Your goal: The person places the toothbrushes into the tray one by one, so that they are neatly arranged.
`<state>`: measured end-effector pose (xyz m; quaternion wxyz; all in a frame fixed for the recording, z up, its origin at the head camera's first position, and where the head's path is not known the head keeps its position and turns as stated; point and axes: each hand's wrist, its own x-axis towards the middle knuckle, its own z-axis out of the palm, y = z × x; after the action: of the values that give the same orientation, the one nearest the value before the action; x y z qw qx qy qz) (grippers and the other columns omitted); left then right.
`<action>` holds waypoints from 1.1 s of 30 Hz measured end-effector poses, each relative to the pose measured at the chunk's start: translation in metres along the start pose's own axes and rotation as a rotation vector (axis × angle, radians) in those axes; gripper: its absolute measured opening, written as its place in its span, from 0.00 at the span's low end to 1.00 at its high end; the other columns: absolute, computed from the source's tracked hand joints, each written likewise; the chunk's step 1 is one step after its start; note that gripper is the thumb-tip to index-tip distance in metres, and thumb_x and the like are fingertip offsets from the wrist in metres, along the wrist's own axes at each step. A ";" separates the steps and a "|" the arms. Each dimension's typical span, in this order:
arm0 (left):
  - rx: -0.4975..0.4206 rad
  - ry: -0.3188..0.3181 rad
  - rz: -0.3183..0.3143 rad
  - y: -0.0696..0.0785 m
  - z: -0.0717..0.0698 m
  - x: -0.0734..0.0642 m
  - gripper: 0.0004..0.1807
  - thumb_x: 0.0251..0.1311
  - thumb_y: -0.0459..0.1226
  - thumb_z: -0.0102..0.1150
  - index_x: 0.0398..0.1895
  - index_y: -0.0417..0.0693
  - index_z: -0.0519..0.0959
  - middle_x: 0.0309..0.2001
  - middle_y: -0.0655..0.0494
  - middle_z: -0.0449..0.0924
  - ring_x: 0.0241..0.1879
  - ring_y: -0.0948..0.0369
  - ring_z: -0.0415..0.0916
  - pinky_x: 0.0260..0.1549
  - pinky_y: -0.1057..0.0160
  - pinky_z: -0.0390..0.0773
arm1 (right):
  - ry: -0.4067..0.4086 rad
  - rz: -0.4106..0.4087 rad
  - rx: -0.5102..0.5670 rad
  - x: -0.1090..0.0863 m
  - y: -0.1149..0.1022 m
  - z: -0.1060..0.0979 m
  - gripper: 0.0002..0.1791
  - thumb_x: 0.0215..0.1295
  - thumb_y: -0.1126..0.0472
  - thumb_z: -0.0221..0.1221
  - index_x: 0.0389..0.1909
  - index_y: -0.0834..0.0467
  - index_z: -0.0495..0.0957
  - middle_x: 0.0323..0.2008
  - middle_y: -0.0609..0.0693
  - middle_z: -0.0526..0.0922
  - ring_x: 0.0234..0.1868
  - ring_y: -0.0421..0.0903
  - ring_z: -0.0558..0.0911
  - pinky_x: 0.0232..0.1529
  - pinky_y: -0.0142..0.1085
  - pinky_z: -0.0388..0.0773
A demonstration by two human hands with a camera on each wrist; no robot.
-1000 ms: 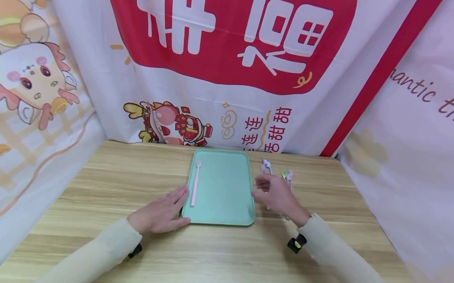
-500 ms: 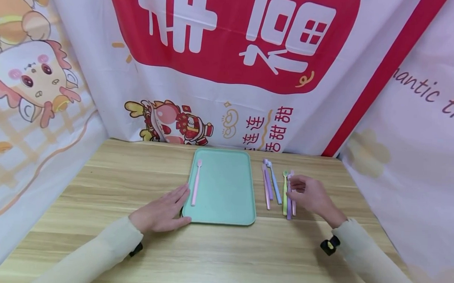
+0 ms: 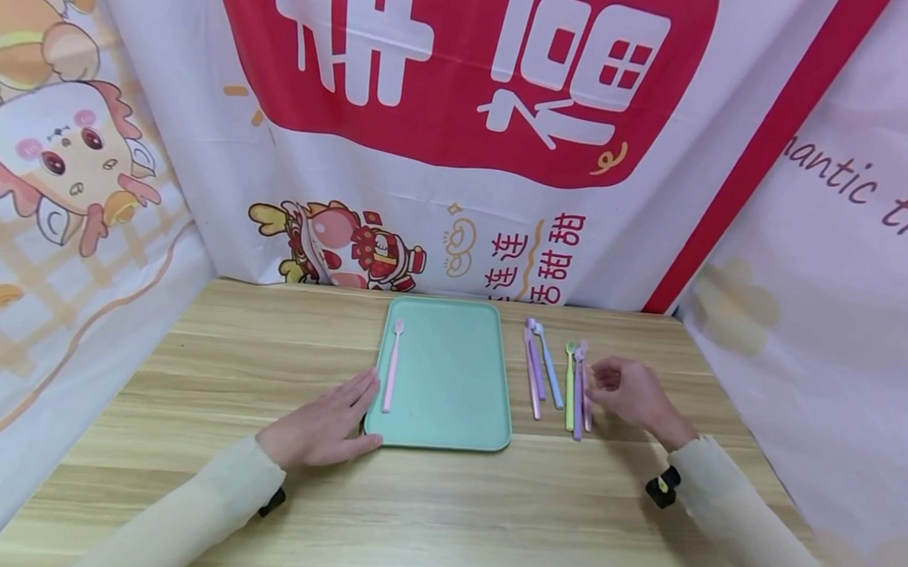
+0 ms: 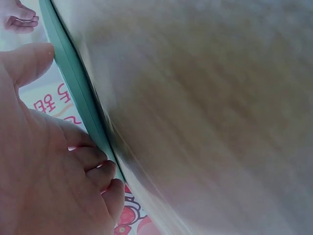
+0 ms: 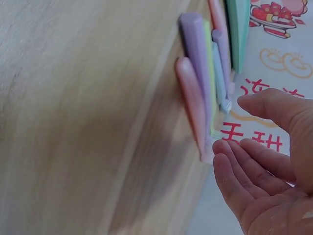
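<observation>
A mint-green tray (image 3: 451,375) lies on the table with a pink toothbrush (image 3: 393,369) along its left side. My left hand (image 3: 325,421) rests against the tray's left edge, fingers extended. To the tray's right lie a pink toothbrush (image 3: 533,390), a purple one and a blue toothbrush (image 3: 550,370), close together. Further right, a green toothbrush (image 3: 569,396), a purple toothbrush (image 3: 578,405) and another pink toothbrush (image 5: 191,98) lie side by side. Just right of that group hovers my right hand (image 3: 633,398), its fingers loosely bent around nothing, thumb apart from them.
The wooden table (image 3: 446,517) meets a printed cloth backdrop (image 3: 459,150) behind the tray. Printed cloth also hangs along the left and right sides. Each wrist wears a small black device, seen below the right wrist (image 3: 662,488).
My right hand has moved from the tray's right edge over to the toothbrushes, then slightly right, off the far-right group. The left hand stays at the tray.
</observation>
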<state>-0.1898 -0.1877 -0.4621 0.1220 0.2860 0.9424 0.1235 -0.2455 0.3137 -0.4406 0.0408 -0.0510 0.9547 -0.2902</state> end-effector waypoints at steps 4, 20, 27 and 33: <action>0.003 0.011 0.010 0.000 0.000 0.000 0.49 0.78 0.60 0.48 0.84 0.32 0.49 0.86 0.37 0.42 0.86 0.41 0.44 0.81 0.38 0.56 | 0.008 -0.015 0.007 0.003 0.007 0.004 0.25 0.67 0.61 0.71 0.59 0.69 0.80 0.51 0.63 0.88 0.52 0.57 0.88 0.56 0.49 0.87; 0.005 -0.003 0.006 0.001 -0.001 0.001 0.50 0.78 0.60 0.48 0.84 0.32 0.48 0.87 0.37 0.40 0.86 0.42 0.44 0.82 0.38 0.55 | -0.014 0.056 0.010 0.014 0.017 0.017 0.21 0.69 0.61 0.68 0.57 0.68 0.81 0.49 0.62 0.88 0.47 0.51 0.86 0.47 0.41 0.89; 0.003 -0.009 0.004 0.002 -0.002 0.001 0.50 0.78 0.60 0.48 0.84 0.32 0.48 0.86 0.36 0.41 0.85 0.40 0.44 0.81 0.37 0.55 | -0.039 0.111 -0.005 0.020 0.012 0.017 0.18 0.69 0.60 0.69 0.54 0.66 0.83 0.45 0.59 0.88 0.40 0.48 0.83 0.37 0.35 0.83; 0.005 -0.011 -0.001 0.002 -0.001 0.001 0.50 0.78 0.60 0.49 0.84 0.32 0.48 0.86 0.37 0.41 0.86 0.41 0.44 0.81 0.37 0.55 | -0.049 0.189 0.024 0.024 0.007 0.017 0.15 0.69 0.62 0.68 0.53 0.65 0.85 0.41 0.57 0.88 0.35 0.47 0.81 0.33 0.34 0.79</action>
<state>-0.1903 -0.1859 -0.4608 0.1263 0.2864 0.9422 0.1193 -0.2683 0.3070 -0.4601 0.0918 0.0327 0.9505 -0.2951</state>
